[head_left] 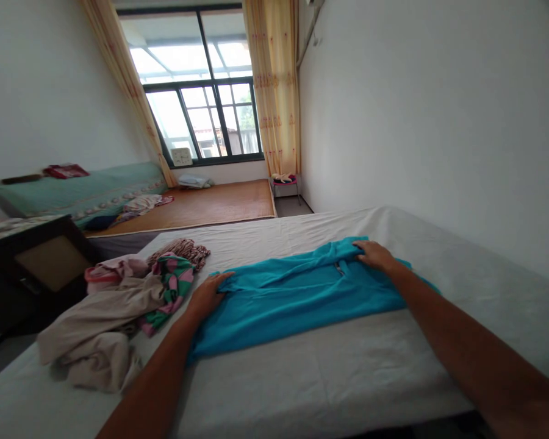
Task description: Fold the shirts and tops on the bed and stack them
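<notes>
A turquoise blue shirt (297, 299) lies folded lengthwise across the white sheet, with wrinkles along its far side and a small dark mark near its right part. My left hand (211, 294) grips the shirt at its far left corner, fingers curled over the fabric. Toward the far right edge, my right hand (373, 253) holds a bunched bit of the same cloth. Part of the shirt's right end is hidden behind my right forearm.
Left of the shirt is a pile of beige clothes (105, 311), with a green and pink patterned cloth (176, 283) and a brown knitted item (185, 249). A dark cabinet (36, 268) stands at the left. Beyond are another bed (219, 204) and a stool (286, 180). A white wall rises at right.
</notes>
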Motion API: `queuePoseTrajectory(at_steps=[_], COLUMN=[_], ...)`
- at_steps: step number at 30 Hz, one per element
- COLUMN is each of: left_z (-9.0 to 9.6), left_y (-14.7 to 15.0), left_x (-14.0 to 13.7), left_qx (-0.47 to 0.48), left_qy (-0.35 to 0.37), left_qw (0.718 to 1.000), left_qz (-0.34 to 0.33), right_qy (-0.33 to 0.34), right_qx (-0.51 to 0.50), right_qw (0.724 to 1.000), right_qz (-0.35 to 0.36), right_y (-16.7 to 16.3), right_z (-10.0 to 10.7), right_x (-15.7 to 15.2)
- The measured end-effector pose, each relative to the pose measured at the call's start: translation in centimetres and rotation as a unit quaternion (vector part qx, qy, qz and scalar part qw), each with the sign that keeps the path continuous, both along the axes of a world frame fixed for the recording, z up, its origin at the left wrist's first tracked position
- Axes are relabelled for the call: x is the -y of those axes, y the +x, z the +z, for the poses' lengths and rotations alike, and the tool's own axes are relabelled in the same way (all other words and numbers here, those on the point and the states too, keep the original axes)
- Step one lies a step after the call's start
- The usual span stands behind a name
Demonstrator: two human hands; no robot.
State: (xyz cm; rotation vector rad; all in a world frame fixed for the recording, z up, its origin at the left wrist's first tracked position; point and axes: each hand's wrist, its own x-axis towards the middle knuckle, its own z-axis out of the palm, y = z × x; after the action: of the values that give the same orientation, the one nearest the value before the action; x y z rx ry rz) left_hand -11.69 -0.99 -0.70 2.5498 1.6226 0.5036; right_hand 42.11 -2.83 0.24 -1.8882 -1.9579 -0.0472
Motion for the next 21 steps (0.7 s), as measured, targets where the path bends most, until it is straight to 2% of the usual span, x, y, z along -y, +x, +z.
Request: queuePoseTrajectory(at_steps=[4, 6, 7, 9, 11, 12, 14, 16, 17, 21], left_z=[-0.3, -0.2, -0.1, 0.1, 0.2, 0.2, 0.1, -0.1, -0.2, -0.5], left_y=[-0.4, -0.5, -0.6, -0.7, -0.8, -0.9, -1.0, -1.2, -1.3, -1.4], left_x=[0.0, -0.2, -0.3, -0.6, -0.9, -1.0, -1.1, -1.2, -1.2, -1.4], left_qx=[0.022, 0.04, 0.048, 0.062, 0.067, 0.067, 0.068, 0.072, 0.076, 0.079], left_qy=[-0.002, -0.014, -0.018, -0.015, -0.008, -0.006, -0.004, 0.0, 0.004, 0.01], left_qw=[1.0, 0.999, 0.999, 0.998, 0.997, 0.997, 0.997, 0.997, 0.996, 0.996], left_qz=[0.014, 0.018, 0.015, -0.001, -0.024, -0.033, -0.039, -0.04, -0.04, -0.046], right_qy=[0.12, 0.137, 0.108, 0.002, -0.07, -0.066, 0.008, 0.087, 0.1, 0.032], right_qx=[-0.111, -0.195, -0.236, -0.296, -0.327, -0.338, -0.351, -0.318, -0.284, -0.164], right_qw=[0.986, 0.971, 0.965, 0.948, 0.934, 0.934, 0.936, 0.939, 0.944, 0.965], right_qz=[-0.035, -0.003, 0.036, 0.119, 0.128, 0.096, -0.007, -0.101, -0.134, -0.201], right_y=[-0.1, 0.4, 0.8, 1.8, 2.9, 3.5, 4.6, 5.5, 5.7, 5.4], right_z=[0.0, 0.7, 1.1, 1.6, 1.4, 1.1, 0.0, -1.1, -1.6, -2.8], right_x=[0.6, 1.8, 2.5, 3.8, 4.4, 4.4, 3.8, 2.8, 2.3, 0.4])
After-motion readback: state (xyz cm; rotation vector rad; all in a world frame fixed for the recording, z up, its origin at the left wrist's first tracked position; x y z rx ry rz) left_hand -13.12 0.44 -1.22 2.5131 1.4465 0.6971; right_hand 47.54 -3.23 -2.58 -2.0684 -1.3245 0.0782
